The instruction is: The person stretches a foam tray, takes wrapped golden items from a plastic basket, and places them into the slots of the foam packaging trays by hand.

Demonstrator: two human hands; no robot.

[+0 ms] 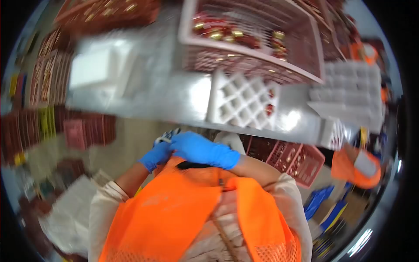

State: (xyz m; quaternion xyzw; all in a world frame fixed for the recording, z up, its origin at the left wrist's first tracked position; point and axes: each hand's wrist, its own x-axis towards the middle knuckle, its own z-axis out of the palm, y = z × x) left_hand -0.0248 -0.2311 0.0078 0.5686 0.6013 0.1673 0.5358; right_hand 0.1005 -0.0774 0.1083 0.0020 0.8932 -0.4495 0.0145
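Both of my hands, in blue gloves, are together in front of my chest, short of the table's front edge. My left hand [158, 154] is closed, partly covered by the other hand. Across it lies my right hand [192, 148], its fingers curled inward. A small dark-and-white thing [168, 136] shows at the fingertips, too blurred to name. On the table beyond stands a white divided foam tray [241, 99] with a couple of red-and-gold pieces in its right-hand cells.
A pink crate [251, 59] holding red-and-gold pieces stands behind the foam tray on the metal table [163, 94]. White foam blocks [91, 67] lie left; stacked foam trays [347, 89] stand right. More crates [301, 163] sit below. A person's orange vest [355, 168] shows at right.
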